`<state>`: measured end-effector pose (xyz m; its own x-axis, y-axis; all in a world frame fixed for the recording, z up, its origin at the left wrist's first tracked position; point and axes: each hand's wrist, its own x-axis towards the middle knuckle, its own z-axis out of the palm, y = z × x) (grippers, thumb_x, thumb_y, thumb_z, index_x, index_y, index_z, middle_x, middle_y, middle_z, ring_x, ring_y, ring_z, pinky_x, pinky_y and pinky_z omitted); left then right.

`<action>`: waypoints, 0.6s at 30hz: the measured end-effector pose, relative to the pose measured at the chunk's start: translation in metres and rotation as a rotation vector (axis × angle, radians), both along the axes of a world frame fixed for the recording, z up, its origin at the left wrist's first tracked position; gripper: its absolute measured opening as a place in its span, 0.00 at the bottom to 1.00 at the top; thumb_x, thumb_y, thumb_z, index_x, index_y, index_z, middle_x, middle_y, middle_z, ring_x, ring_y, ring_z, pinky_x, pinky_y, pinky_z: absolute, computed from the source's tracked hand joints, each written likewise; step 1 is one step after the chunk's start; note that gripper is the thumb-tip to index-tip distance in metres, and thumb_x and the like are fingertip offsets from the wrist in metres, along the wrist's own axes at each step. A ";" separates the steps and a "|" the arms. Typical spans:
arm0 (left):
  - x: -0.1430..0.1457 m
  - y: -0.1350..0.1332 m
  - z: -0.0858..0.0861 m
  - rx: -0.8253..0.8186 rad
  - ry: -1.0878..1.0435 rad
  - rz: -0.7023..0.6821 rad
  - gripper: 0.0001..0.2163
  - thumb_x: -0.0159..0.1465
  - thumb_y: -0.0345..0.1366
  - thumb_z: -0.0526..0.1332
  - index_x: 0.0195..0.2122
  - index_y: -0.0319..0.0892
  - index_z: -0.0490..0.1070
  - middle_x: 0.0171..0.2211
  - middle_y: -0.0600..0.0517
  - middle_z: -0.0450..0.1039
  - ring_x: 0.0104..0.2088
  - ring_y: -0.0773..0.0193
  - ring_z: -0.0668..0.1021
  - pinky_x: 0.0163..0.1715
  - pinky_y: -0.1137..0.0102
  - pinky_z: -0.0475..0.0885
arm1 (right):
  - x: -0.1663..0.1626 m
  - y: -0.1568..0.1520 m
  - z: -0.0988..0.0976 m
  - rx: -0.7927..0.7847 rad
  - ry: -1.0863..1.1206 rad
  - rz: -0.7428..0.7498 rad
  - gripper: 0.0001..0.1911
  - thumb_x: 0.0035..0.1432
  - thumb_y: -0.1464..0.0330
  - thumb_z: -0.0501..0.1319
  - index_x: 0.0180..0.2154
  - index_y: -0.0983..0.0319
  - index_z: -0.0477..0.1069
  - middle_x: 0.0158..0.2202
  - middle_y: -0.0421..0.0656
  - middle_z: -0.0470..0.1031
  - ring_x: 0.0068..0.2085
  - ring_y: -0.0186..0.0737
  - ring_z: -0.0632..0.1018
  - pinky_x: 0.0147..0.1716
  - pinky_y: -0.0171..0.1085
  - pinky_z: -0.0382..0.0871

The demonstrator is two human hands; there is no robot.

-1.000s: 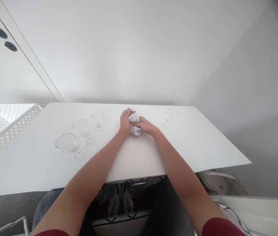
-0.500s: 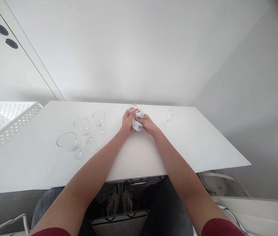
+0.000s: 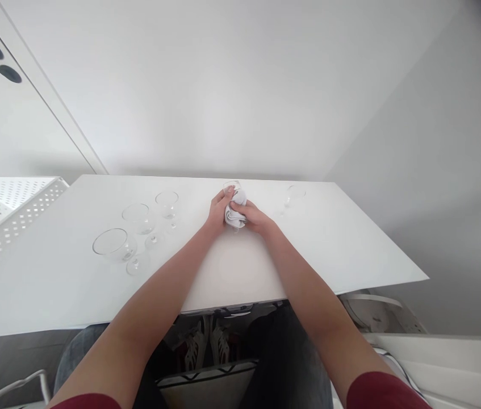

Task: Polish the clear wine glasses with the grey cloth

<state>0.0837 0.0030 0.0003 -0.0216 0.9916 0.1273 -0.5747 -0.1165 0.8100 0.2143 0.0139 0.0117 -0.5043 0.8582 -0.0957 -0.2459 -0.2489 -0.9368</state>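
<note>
My left hand (image 3: 219, 209) is closed around a clear stemmed glass (image 3: 232, 184), whose rim shows above the fingers near the back of the table. A folded white cloth (image 3: 235, 216) is pressed against that glass by my right hand (image 3: 254, 216), its fingers closed on the cloth. The cloth and fingers hide most of the glass's bowl; a bit of its lower part shows faintly under the cloth.
Three stemmed glasses stand left of my arms: a near one (image 3: 114, 244), a middle one (image 3: 138, 218) and a far one (image 3: 167, 204). Another clear glass (image 3: 295, 196) stands to the right. The white table (image 3: 329, 244) meets the wall behind; a perforated white panel (image 3: 14, 221) is at far left.
The cloth has turned slightly against the glass, and its folded end now points lower. Both hands keep their hold in nearly the same place. The whole view has shifted a little.
</note>
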 end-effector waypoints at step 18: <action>0.004 0.002 -0.008 0.047 0.106 -0.068 0.22 0.60 0.49 0.72 0.53 0.45 0.79 0.49 0.46 0.81 0.52 0.51 0.81 0.51 0.62 0.75 | -0.008 0.007 -0.002 -0.066 0.116 -0.216 0.25 0.57 0.43 0.67 0.41 0.58 0.74 0.31 0.43 0.80 0.39 0.45 0.82 0.35 0.39 0.76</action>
<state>0.0874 0.0055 -0.0075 0.0613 0.9832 0.1721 -0.4944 -0.1199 0.8609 0.2060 0.0205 0.0100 -0.3208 0.9410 -0.1074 -0.4051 -0.2389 -0.8825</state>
